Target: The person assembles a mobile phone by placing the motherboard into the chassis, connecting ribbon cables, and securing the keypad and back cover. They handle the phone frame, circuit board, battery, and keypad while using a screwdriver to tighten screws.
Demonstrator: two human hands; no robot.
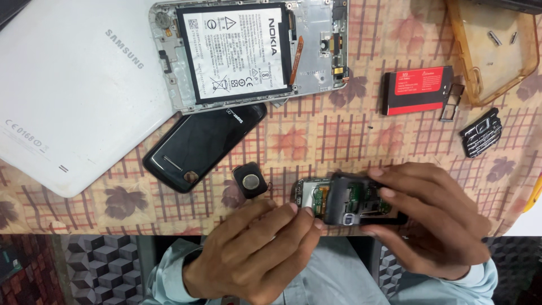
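Note:
Both my hands hold a small opened mobile phone [344, 200] at the table's near edge; its green circuit board and a dark frame part show. My left hand [257, 251] pinches the phone's left end with its fingertips. My right hand [432, 217] wraps around the right end, fingers over the dark frame. A small black square part with a round metal disc [250, 180] lies just left of the phone.
On the checked leaf-pattern tablecloth [316, 135] lie a white tablet back [68, 90], an opened phone with its battery showing [248, 51], a black phone cover [203, 144], a red-and-black battery [416, 89], a SIM tray [451, 104], a black keypad [481, 133] and an amber case [494, 45].

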